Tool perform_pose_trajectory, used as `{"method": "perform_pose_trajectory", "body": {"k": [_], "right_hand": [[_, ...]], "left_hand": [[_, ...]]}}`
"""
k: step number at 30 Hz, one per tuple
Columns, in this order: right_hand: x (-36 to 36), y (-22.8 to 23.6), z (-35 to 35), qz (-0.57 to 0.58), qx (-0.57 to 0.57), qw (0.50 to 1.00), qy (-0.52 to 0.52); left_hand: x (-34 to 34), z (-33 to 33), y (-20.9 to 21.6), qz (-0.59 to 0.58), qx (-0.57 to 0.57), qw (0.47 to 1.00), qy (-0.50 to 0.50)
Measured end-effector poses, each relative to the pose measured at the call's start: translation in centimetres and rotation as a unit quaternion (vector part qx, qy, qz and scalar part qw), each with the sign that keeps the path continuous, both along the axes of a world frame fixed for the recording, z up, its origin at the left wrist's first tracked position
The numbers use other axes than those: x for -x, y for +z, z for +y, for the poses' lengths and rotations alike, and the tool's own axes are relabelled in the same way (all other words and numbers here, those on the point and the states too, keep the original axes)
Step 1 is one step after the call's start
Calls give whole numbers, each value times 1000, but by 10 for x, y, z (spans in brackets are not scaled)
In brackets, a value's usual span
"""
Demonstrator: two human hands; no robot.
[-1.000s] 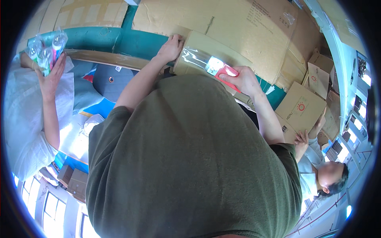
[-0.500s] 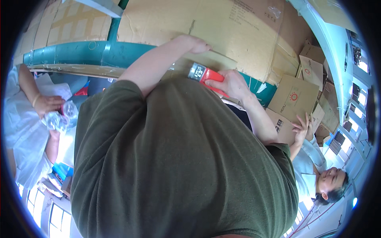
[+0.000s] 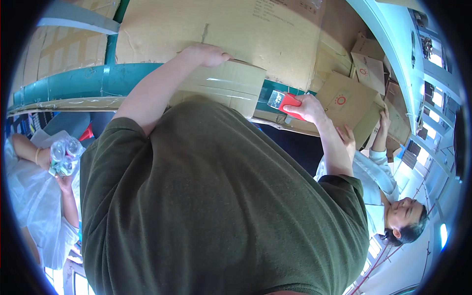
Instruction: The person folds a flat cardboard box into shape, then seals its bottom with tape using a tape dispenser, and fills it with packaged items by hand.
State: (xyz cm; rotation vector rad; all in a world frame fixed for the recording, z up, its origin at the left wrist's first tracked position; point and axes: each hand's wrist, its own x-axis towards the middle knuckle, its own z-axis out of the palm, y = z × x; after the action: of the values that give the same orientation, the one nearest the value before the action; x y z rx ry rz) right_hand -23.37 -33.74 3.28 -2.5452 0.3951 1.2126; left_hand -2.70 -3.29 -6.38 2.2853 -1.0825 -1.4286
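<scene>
My left hand [image 3: 212,55] lies over the far upper edge of a brown cardboard box [image 3: 219,91] in front of me, its fingers curled and partly hidden. Shiny clear tape shows on the box's face. To the right of the box, my right hand [image 3: 310,109] grips a red tape dispenser [image 3: 291,104] with a metal front end pointing left. The dispenser is apart from the box, above the green table edge. My torso hides the near part of the box.
Large flat cardboard [image 3: 216,29] covers the green table [image 3: 132,78]. At the right, a co-worker [image 3: 378,177] handles a printed carton [image 3: 344,98], with more cartons behind. At the left, another person [image 3: 37,167] holds clear plastic bottles [image 3: 65,155].
The dispenser in my right hand has moved right, away from the box, whose face now shows more. The left person's bottles and the right co-worker's hands have shifted. The view has turned slightly.
</scene>
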Motion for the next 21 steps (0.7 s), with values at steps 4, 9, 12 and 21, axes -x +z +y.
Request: {"method": "perform_pose_trajectory", "body": {"k": [4, 9, 12, 21], "right_hand": [[10, -7, -8, 16, 0, 1000, -22], [0, -26, -2, 24, 45, 998, 45], [-29, -25, 34, 68, 133, 983, 108], [-12, -81, 58, 85, 226, 959, 146]], "left_hand": [[1, -4, -4, 16, 2, 1000, 19], [1, -12, -20, 16, 2, 1000, 9], [-1, -18, -24, 11, 12, 1000, 10], [-11, -20, -34, 22, 59, 997, 39]]}}
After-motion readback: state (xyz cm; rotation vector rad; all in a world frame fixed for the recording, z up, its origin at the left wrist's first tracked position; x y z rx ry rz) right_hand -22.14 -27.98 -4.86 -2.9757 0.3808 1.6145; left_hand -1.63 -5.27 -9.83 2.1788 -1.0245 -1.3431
